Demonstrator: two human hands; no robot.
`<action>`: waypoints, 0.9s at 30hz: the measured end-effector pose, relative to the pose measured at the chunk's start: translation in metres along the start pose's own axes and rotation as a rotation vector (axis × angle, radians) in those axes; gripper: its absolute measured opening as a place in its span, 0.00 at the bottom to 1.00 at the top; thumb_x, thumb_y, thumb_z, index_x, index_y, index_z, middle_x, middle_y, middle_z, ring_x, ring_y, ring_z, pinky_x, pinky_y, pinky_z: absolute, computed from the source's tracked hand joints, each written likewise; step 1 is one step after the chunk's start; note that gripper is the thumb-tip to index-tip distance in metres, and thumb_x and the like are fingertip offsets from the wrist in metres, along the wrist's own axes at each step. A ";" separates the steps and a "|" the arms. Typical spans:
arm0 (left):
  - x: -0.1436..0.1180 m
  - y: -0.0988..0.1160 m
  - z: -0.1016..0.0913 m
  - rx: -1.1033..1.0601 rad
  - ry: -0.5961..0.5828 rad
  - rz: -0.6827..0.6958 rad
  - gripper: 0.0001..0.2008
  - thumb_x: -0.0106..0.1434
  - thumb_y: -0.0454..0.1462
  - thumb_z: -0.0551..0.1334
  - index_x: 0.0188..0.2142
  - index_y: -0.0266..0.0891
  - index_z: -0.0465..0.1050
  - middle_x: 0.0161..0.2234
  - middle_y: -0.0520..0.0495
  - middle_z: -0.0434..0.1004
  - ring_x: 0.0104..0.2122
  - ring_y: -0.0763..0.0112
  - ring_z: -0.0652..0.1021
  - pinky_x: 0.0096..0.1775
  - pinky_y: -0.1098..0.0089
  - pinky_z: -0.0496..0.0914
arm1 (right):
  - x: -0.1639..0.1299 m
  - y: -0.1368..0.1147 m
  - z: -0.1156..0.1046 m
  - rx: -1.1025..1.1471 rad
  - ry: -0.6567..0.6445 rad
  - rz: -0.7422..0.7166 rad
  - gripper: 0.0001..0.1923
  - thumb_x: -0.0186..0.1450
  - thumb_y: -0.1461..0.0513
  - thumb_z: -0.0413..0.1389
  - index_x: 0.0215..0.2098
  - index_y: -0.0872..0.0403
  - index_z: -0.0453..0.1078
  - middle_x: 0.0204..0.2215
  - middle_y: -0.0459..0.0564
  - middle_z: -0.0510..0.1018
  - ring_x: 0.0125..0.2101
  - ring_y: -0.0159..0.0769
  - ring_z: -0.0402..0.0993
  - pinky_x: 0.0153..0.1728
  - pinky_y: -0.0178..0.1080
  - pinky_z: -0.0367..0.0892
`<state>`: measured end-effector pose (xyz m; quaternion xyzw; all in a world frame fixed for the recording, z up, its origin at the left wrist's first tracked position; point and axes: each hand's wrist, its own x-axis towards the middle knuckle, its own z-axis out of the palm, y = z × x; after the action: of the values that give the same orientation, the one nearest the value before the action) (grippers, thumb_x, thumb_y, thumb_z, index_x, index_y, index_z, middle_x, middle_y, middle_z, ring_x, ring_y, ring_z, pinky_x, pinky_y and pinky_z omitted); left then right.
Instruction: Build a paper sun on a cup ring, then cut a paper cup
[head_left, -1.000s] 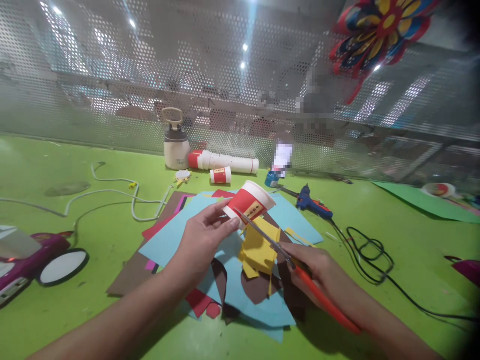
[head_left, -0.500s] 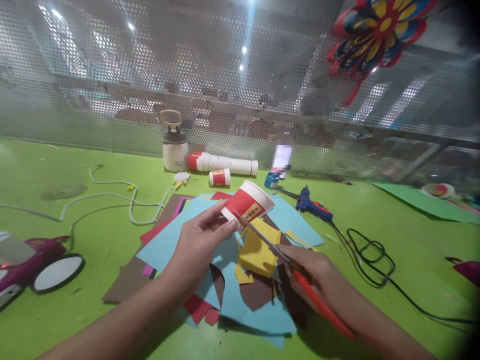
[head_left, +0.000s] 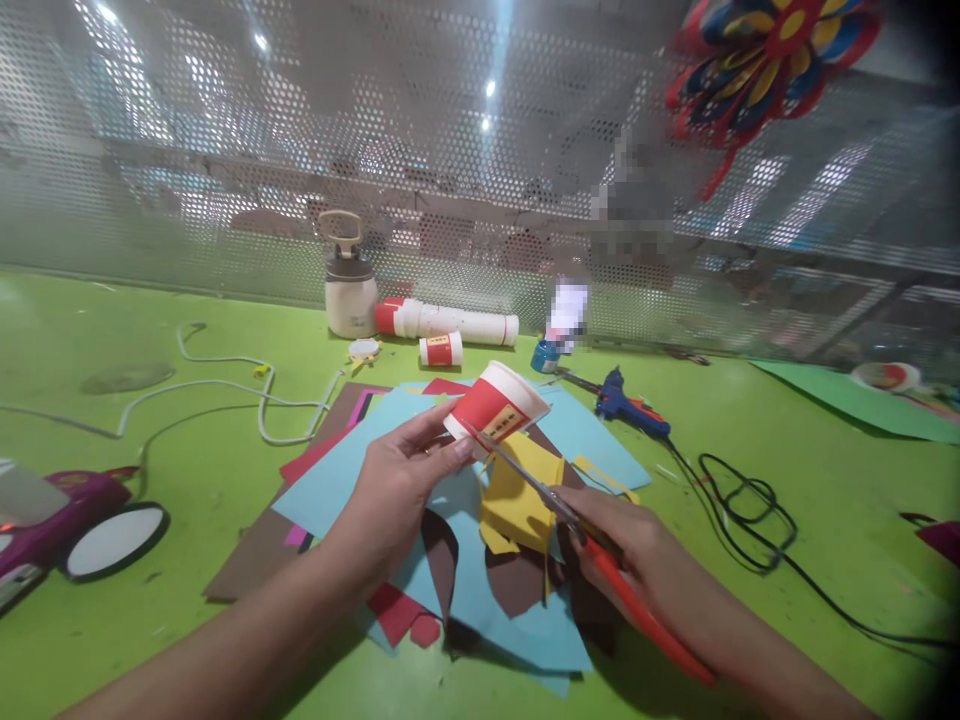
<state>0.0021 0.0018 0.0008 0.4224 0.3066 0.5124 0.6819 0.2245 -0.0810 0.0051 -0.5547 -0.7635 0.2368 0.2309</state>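
Note:
In the head view, a red and white paper cup point(head_left: 486, 400) is tilted on its side, its rim toward the upper right. My left hand point(head_left: 401, 475) grips it near the base, thumb below and fingers behind. My right hand point(head_left: 619, 530) is closed round a pair of orange-handled scissors point(head_left: 637, 600). The blade tips reach the cup's lower side; whether they have cut into it I cannot tell. Beneath lie yellow paper pieces point(head_left: 521, 495), light blue sheets point(head_left: 322, 470) and brown sheets point(head_left: 255, 555), with small red scraps point(head_left: 425, 630) at the front.
Behind the papers are a second paper cup point(head_left: 441, 349), a row of stacked cups point(head_left: 465, 325) and a spray bottle point(head_left: 351, 295). A blue glue gun point(head_left: 630, 408) with a looped black cord point(head_left: 750, 510) lies at right. A white cable point(head_left: 262, 410) and a purple device point(head_left: 67, 520) are at left.
The view has shifted slightly. Both hands keep their grips, and the cup and scissors hold nearly the same position against each other.

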 end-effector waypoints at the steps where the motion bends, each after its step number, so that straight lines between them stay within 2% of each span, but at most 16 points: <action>1: 0.000 0.000 0.000 0.000 0.002 0.001 0.24 0.54 0.35 0.70 0.51 0.37 0.74 0.48 0.40 0.79 0.45 0.59 0.78 0.50 0.60 0.69 | 0.000 -0.001 0.000 0.013 -0.006 0.007 0.17 0.65 0.66 0.52 0.51 0.48 0.69 0.43 0.49 0.78 0.45 0.42 0.73 0.47 0.41 0.66; 8: 0.000 0.000 0.000 0.002 0.025 -0.037 0.25 0.53 0.36 0.71 0.51 0.38 0.75 0.48 0.40 0.80 0.45 0.58 0.79 0.50 0.58 0.68 | 0.002 -0.013 -0.003 0.066 -0.031 0.044 0.12 0.68 0.62 0.50 0.47 0.50 0.71 0.41 0.48 0.78 0.41 0.40 0.74 0.43 0.38 0.67; 12: 0.001 -0.001 0.001 -0.011 0.028 -0.029 0.29 0.53 0.36 0.70 0.55 0.38 0.71 0.48 0.39 0.79 0.45 0.58 0.78 0.49 0.59 0.68 | 0.002 -0.013 -0.002 0.075 -0.025 0.036 0.10 0.68 0.61 0.51 0.45 0.50 0.72 0.38 0.47 0.78 0.40 0.40 0.74 0.41 0.37 0.67; 17: 0.001 -0.005 -0.001 -0.001 0.073 -0.048 0.34 0.51 0.36 0.72 0.58 0.37 0.68 0.45 0.39 0.81 0.42 0.59 0.79 0.48 0.59 0.69 | 0.002 -0.013 0.000 0.100 -0.028 0.023 0.11 0.68 0.62 0.49 0.45 0.51 0.72 0.36 0.47 0.79 0.37 0.39 0.75 0.39 0.36 0.68; 21: 0.000 -0.004 0.000 -0.009 0.089 -0.032 0.33 0.50 0.36 0.72 0.56 0.38 0.71 0.45 0.40 0.81 0.42 0.60 0.79 0.47 0.61 0.70 | 0.001 -0.015 0.001 0.089 -0.020 0.031 0.10 0.67 0.63 0.50 0.43 0.52 0.73 0.35 0.47 0.80 0.36 0.39 0.75 0.38 0.35 0.69; 27: -0.002 0.003 0.004 0.040 0.104 -0.011 0.31 0.50 0.37 0.72 0.54 0.37 0.72 0.44 0.39 0.82 0.41 0.59 0.79 0.45 0.62 0.71 | 0.001 -0.013 -0.002 0.044 -0.018 0.039 0.14 0.67 0.64 0.51 0.49 0.51 0.71 0.40 0.49 0.80 0.40 0.42 0.75 0.42 0.39 0.69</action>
<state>0.0034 -0.0006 0.0055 0.4071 0.3541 0.5237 0.6593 0.2156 -0.0836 0.0147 -0.5623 -0.7491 0.2627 0.2316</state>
